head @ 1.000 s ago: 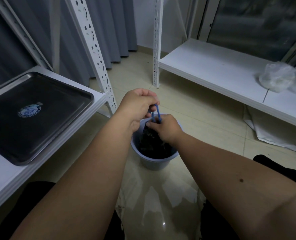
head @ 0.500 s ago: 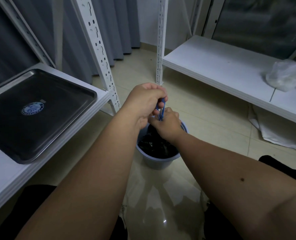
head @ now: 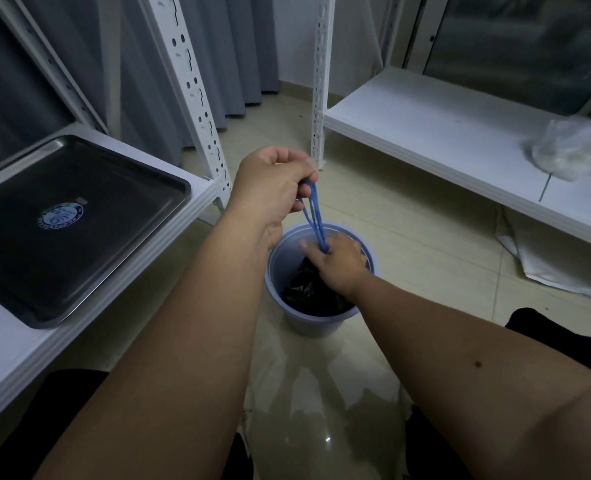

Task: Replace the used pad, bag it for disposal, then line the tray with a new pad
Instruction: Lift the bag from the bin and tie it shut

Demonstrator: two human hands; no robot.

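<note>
Black plastic bag (head: 307,289) sits in the round blue bucket (head: 321,320) on the floor. Left hand (head: 273,192) grips the blue drawstrings (head: 314,216) — pull up slowly while right hand (head: 339,258) pinches the neck.

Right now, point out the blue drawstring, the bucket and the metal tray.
blue drawstring (head: 314,216): head view, middle of the taut cords between the two hands.
bucket (head: 276,268): head view, bare inner wall on its left side.
metal tray (head: 120,216): head view, bare dark floor right of the sticker.

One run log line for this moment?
step: closing bag | left hand: pulls drawstring | right hand: holds bag in bin | tray: bare
</note>
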